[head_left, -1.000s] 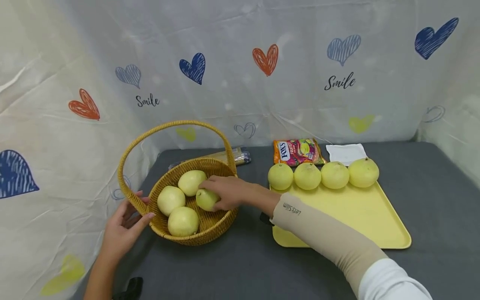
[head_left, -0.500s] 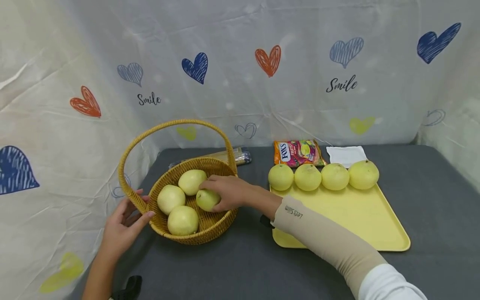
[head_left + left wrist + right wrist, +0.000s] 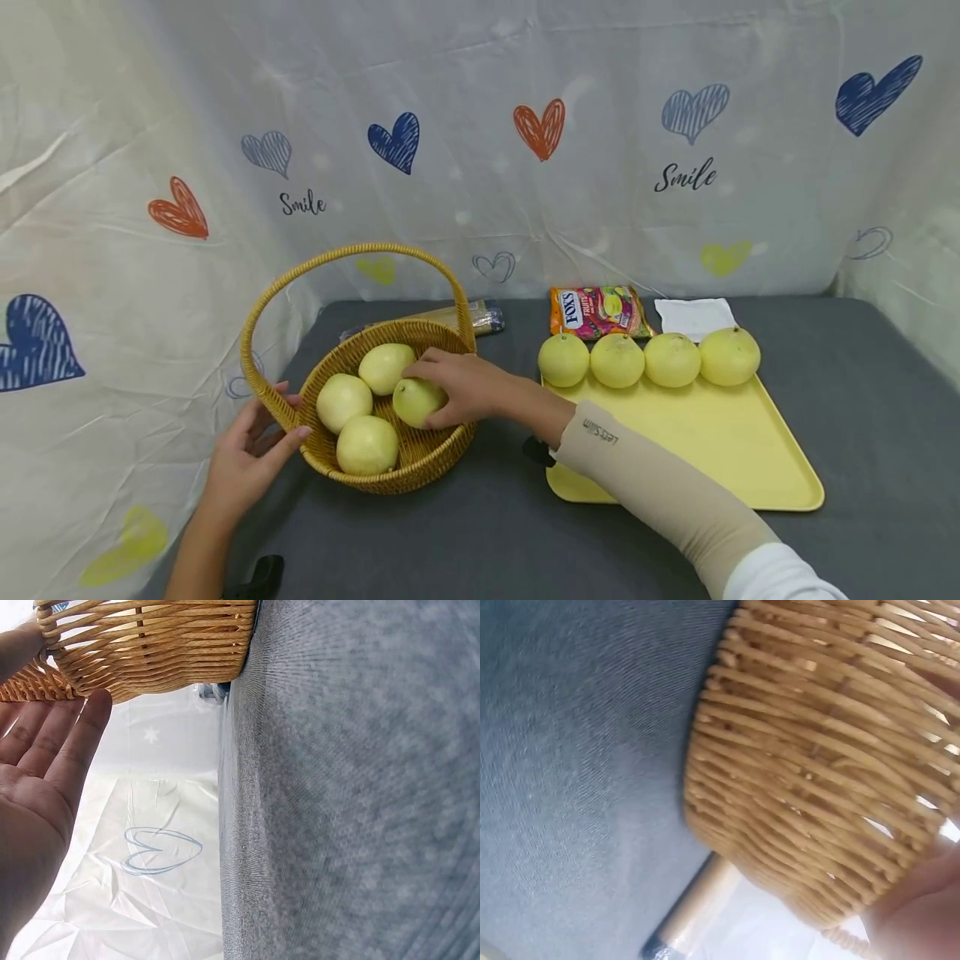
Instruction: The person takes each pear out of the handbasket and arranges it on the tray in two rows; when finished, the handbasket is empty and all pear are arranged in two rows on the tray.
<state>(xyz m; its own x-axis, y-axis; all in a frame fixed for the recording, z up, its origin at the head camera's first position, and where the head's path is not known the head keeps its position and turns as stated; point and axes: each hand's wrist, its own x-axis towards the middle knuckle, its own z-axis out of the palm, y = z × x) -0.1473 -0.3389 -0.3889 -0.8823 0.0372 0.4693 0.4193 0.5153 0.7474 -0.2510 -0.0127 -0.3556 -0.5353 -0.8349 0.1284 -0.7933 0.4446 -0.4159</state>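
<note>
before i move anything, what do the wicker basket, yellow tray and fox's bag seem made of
The wicker basket looks like rattan, or a plastic imitation: tan, woven strands with a faint sheen. The yellow tray is probably molded plastic, its surface smooth, corners rounded. The Fox's bag seems to be plastic film, perhaps glossy, given its bright print and uneven outline.

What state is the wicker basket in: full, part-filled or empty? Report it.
Part-filled. Three pale fruits lie in the basket, and the right hand grips a fourth fruit inside its rim; bare weave shows beside them.
</note>
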